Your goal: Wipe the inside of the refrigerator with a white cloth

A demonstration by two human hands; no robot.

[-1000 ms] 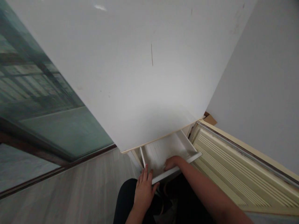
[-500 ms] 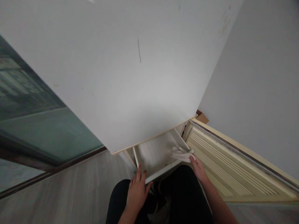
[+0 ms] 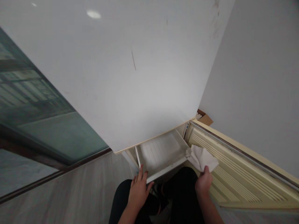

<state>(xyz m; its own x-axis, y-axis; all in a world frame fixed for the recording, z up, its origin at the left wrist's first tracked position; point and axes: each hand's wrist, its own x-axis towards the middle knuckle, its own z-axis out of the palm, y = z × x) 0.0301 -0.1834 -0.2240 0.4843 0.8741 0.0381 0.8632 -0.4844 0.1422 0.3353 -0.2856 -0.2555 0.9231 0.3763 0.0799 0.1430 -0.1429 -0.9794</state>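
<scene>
Dim light, glare (image 3: 93, 14) on white surface (image 3: 144, 81)

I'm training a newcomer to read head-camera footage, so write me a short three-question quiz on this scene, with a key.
1. What does the person's right hand hold?
2. Which corner of the drawer does the left hand touch, as the person sees it? A: near left; B: near right; C: far right.
3. True or false: the drawer is fully shut.

Key:
1. A pale cloth.
2. A, near left.
3. False; it stands open.
</scene>
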